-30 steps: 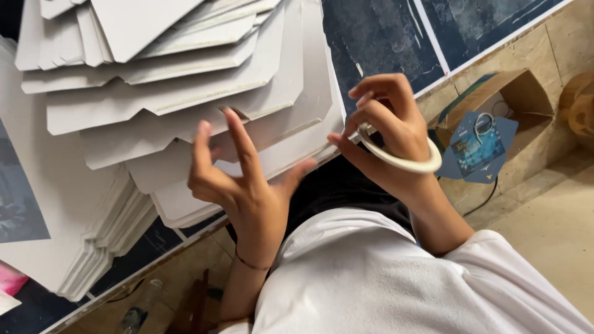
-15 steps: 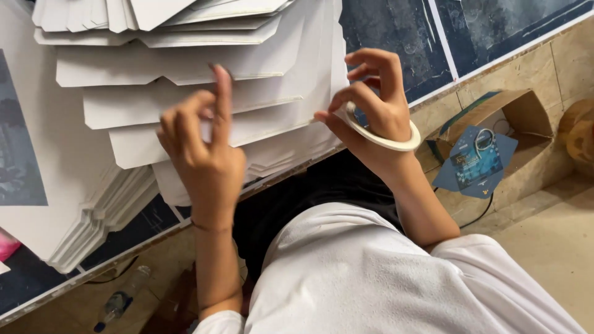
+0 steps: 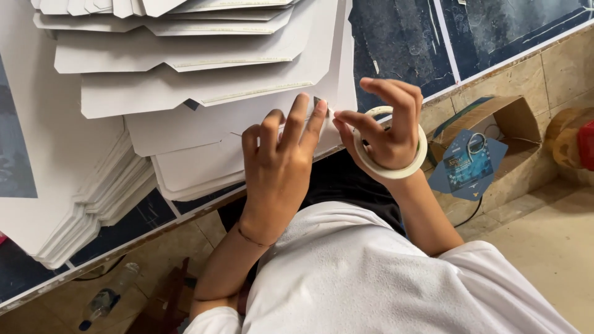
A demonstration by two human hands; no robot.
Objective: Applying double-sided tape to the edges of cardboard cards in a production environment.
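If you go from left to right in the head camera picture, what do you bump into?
Plastic bottle on the floor → stack of white cardboard sheets → left hand → right hand wearing a tape roll → open cardboard box.

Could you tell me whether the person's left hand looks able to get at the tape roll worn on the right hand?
Probably yes: the left hand lies on the white cardboard sheets right beside the tape roll, nothing between them.

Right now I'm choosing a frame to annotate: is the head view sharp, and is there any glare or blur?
Head view: even daylight, soft shadows between the stacked white card sheets; left hand and right hand with the tape roll are sharp; no glare; floor bottle slightly soft.
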